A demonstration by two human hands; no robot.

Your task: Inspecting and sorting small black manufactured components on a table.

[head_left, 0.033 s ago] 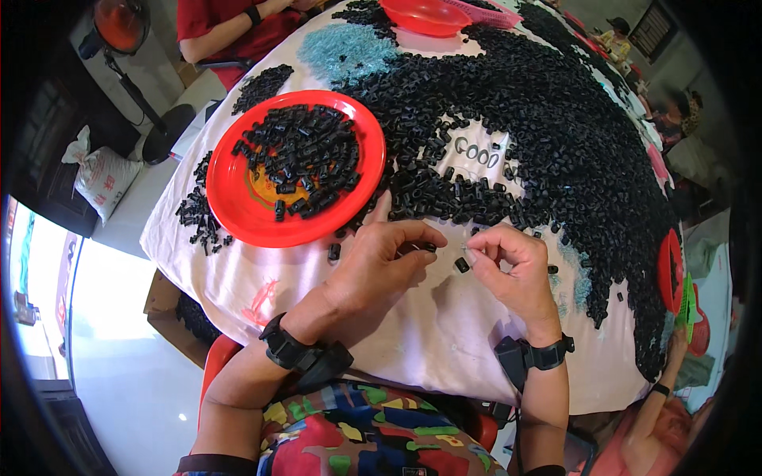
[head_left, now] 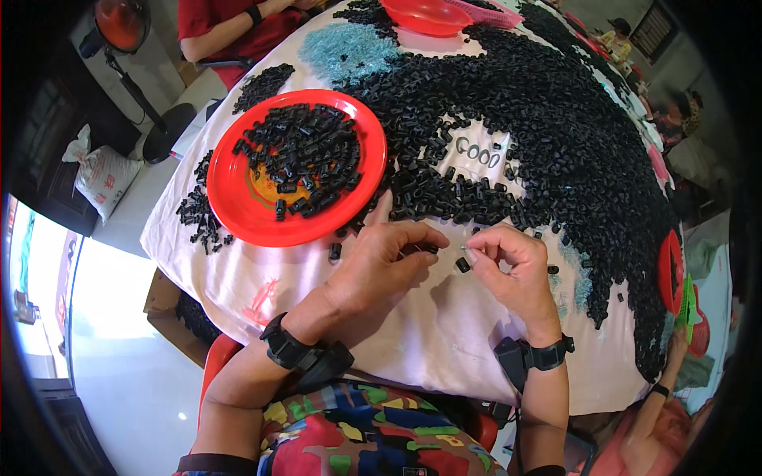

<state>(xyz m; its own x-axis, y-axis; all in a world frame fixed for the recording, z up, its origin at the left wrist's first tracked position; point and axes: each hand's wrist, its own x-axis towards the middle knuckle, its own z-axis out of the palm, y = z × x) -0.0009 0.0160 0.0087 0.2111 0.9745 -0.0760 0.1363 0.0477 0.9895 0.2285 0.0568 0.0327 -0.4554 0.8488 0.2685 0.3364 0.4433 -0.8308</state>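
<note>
My left hand [head_left: 379, 266] is closed in a pinch, with a small black plastic piece [head_left: 431, 247] between thumb and forefinger. Across a narrow gap, my right hand [head_left: 512, 266] pinches a tiny pale piece [head_left: 465, 247], too small to name. Just below those fingertips a loose black plastic piece [head_left: 463, 265] lies on the pale tablecloth [head_left: 444, 333]. Another black piece [head_left: 335, 251] rests beside my left wrist. A red plate [head_left: 218, 194] to the left holds a heap of black plastic pieces [head_left: 305, 151].
Black pieces [head_left: 556, 135] spread widely over the table's far and right parts. Pale blue bits [head_left: 345, 51] lie in a pile beyond the plate. A red basin [head_left: 429, 17] stands at the back. Co-workers sit around the table, one in a red sleeve [head_left: 210, 36].
Both hands stay almost in place. My left hand has shifted very slightly to the right.
</note>
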